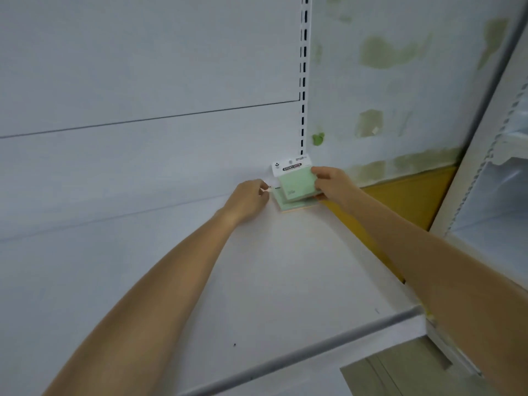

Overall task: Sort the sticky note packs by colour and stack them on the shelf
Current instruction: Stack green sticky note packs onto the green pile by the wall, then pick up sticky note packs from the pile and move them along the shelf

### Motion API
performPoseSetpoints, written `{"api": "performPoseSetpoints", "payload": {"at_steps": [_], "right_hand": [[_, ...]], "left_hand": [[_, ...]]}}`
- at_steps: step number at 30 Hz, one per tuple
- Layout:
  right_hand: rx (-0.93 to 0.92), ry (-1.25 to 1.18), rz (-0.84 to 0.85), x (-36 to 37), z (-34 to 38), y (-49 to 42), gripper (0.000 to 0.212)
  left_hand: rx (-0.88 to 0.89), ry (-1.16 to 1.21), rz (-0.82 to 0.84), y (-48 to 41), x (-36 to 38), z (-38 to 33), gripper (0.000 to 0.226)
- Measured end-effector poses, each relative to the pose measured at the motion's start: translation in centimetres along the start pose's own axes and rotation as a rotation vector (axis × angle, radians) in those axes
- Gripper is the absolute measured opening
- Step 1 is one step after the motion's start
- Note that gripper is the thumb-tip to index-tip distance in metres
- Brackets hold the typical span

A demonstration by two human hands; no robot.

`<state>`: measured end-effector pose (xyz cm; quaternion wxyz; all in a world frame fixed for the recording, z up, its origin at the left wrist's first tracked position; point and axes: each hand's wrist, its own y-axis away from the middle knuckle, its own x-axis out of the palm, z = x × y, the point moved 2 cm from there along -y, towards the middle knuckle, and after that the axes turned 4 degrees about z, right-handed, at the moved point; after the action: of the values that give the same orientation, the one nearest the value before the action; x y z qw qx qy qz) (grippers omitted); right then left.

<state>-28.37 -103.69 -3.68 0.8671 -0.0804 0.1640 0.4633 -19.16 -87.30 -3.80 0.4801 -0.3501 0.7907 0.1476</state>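
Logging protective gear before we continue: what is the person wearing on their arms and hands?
Nothing visible. Both forearms are bare up to the frame edge, with no sleeves, watch or bands. The left grip and right grip are bare hands: no gloves, and no rings that I can make out.

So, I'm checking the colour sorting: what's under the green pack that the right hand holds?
A second green pack lies flat on the shelf, a thin peach edge below it. The held pack and right hand cover the rest.
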Motion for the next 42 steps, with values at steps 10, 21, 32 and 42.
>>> {"api": "performPoseSetpoints", "payload": {"at_steps": [10, 21, 32, 42], "right_hand": [[-0.139, 0.456, 0.099, 0.1, -1.0, -0.1, 0.036], [-0.251, 0.773, 0.290, 0.7, -0.6, 1.3, 0.057], [-0.388, 0.904, 0.210, 3.4, 3.4, 2.0, 0.064], [-0.774, 0.855, 0.404, 24.8, 14.4, 9.4, 0.051]], "left_hand": [[0.039, -0.057, 0.087, 1.0, 0.5, 0.3, 0.065], [0.002, -0.129, 0.058, 1.9, 0.1, 1.3, 0.057], [-0.100, -0.236, -0.074, 8.2, -6.6, 6.6, 0.052], [-0.332, -0.522, -0.123, 24.3, -16.8, 18.3, 0.047]]}}
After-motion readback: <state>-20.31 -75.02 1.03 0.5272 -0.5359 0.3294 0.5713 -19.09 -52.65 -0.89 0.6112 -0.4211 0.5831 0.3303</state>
